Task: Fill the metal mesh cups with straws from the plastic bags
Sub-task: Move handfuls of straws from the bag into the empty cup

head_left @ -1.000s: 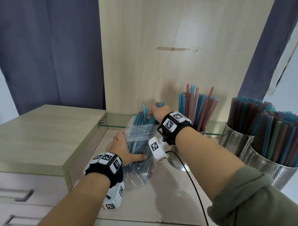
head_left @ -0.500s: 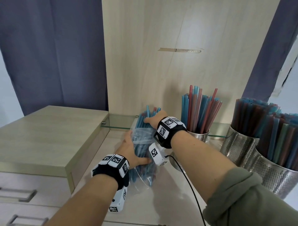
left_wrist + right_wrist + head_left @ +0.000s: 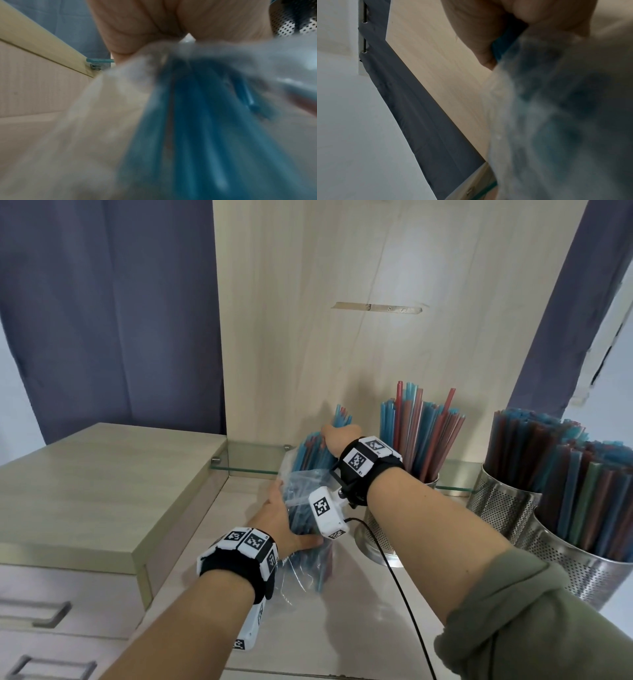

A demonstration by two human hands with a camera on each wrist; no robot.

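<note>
No readable writing. Left hand [image 3: 279,520] gripped plastic bag [image 3: 301,484] mid-length; right hand [image 3: 337,436] clenched the straws [image 3: 313,451] sticking out its top, near bench's back edge.

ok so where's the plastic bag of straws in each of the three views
Head: the plastic bag of straws sits low centre, left hand gripping its middle, right hand gripping the straw tops.
Left wrist: fills the centre and right, blurred.
Right wrist: fills the right half, blurred.
Shared landmark: the glass shelf edge.
</note>
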